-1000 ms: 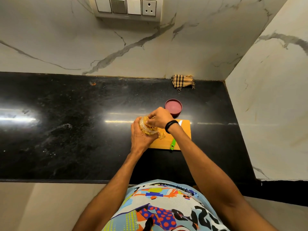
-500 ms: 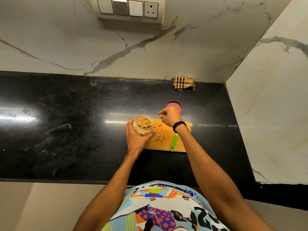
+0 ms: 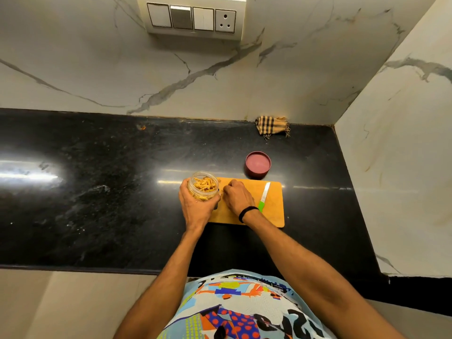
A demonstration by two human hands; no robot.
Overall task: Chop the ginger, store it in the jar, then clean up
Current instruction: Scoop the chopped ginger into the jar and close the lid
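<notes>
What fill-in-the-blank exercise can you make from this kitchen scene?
The left hand holds the ____.
The knife lies on the ____.
The lid sits on the ____, behind the board.
Missing words: jar; board; counter.

Left hand (image 3: 195, 209) holding jar (image 3: 204, 185), right hand (image 3: 238, 198) curled on cutting board (image 3: 274, 211), knife (image 3: 265, 195) alongside
</notes>
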